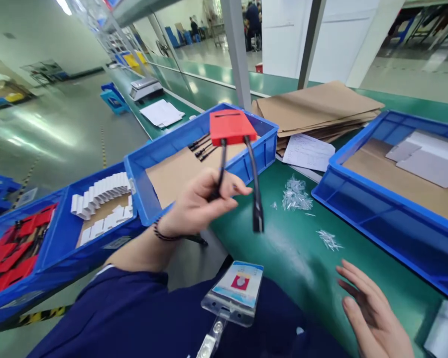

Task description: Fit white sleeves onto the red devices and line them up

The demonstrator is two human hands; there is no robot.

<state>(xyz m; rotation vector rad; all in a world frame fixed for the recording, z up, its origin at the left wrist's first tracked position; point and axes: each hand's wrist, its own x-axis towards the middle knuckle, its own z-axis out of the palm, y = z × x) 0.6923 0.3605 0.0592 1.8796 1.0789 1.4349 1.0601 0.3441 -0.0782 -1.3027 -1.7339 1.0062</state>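
My left hand (205,199) is closed on one of the two black leads of a flat red box (231,127), which it holds up over the near edge of a blue crate. The second black lead (254,184) hangs free and ends in a black connector. My right hand (373,308) holds nothing, its fingers apart, low over the green table (283,268). Near it lie a small bunch of thin clear pieces (329,240) and a larger pile of clear pieces (296,194).
A blue crate (138,191) holds cardboard and black cable ends. Another crate (358,186) at right holds flat white boxes. Flattened brown cardboard (317,107) and a written sheet (308,152) lie behind. Crates at left hold white boxes (104,191) and red units (15,248).
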